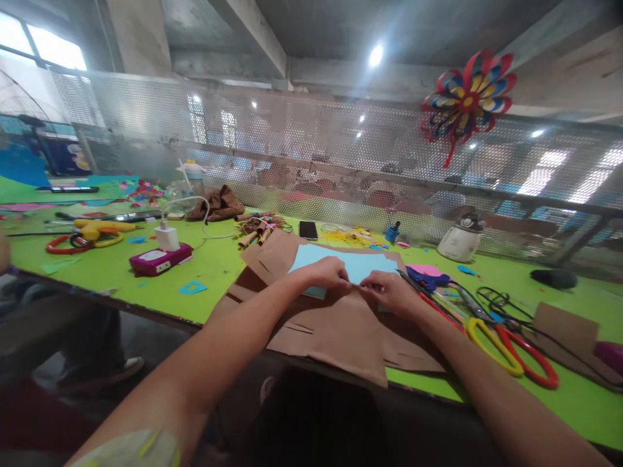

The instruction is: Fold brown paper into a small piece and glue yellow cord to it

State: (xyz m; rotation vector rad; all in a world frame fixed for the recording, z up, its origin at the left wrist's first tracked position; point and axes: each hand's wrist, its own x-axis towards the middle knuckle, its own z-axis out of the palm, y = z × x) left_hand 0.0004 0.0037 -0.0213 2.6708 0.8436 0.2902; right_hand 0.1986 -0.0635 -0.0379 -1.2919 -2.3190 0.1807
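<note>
Left hand point(335, 272) and right hand point(389, 290) near each other, both pinching brown paper's point(335, 331) far edge — edge runs left-right, paper bodyward, blue sheet point(366, 262) underneath and beyond.

Glare is spread around a bright lamp point(376, 56) on the dim grey ceiling point(321, 26), and the window point(58, 47) at upper left is washed out to white. The green tabletop point(226, 259) is moderately lit, soft shadows are cast across the brown paper point(335, 337), and the space below is sunk in near-darkness. Fine detail is softened by blur, and shapes toward the frame's edges are stretched.
</note>
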